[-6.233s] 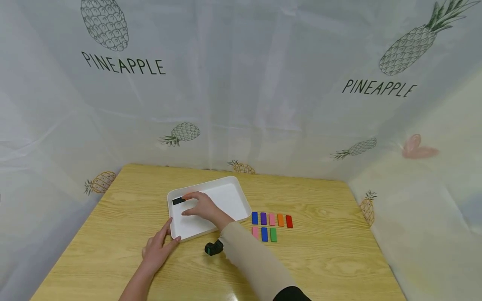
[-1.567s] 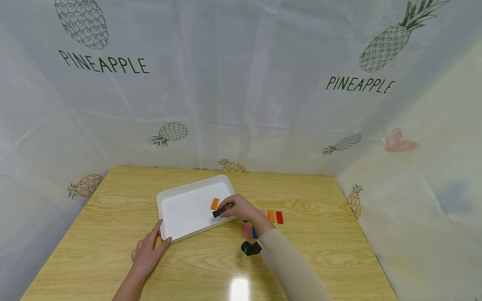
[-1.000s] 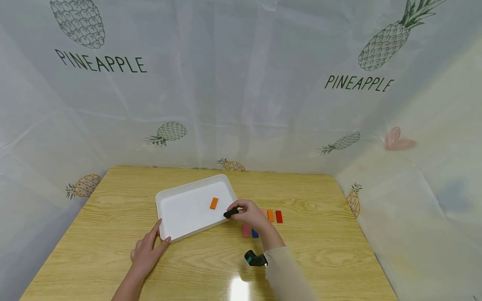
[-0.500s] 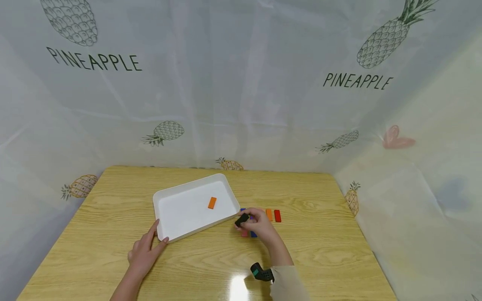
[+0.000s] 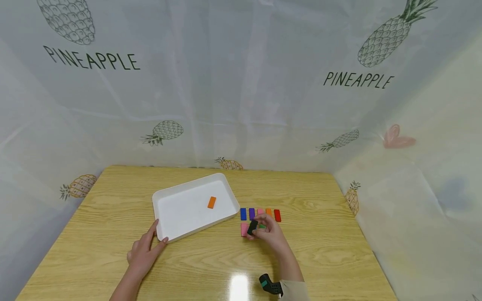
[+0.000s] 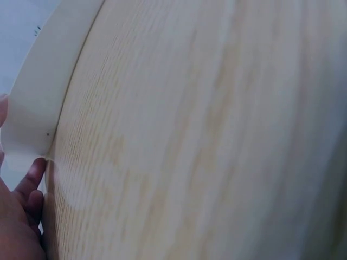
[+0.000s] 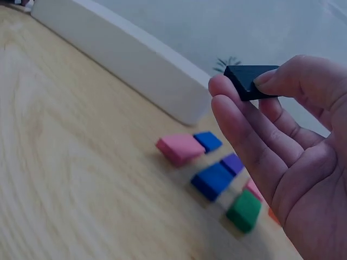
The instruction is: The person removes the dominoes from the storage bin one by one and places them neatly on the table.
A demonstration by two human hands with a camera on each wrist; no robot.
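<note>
My right hand (image 5: 274, 238) pinches a small black rectangular block (image 5: 252, 228) between thumb and fingers, held above the front row of coloured blocks. In the right wrist view the black block (image 7: 241, 81) is raised, with a pink block (image 7: 181, 149), a blue block (image 7: 213, 181) and a green block (image 7: 244, 210) below. My left hand (image 5: 142, 253) touches the near left corner of a white tray (image 5: 196, 230), its index finger at the side and its thumb at the front. Inside the tray lies one orange block (image 5: 212, 202).
Right of the tray, a back row holds a blue block (image 5: 243, 214), a purple block (image 5: 252, 214), then pink, orange and red (image 5: 277, 215) ones. A wrist camera (image 5: 269, 285) sits on the right forearm. A pineapple-print curtain (image 5: 241, 83) hangs behind the wooden table (image 5: 203, 267).
The right hand has carried the black block out of the tray, rightward over the block rows. Earlier it was at the tray's left end. The left hand stays at the tray corner.
</note>
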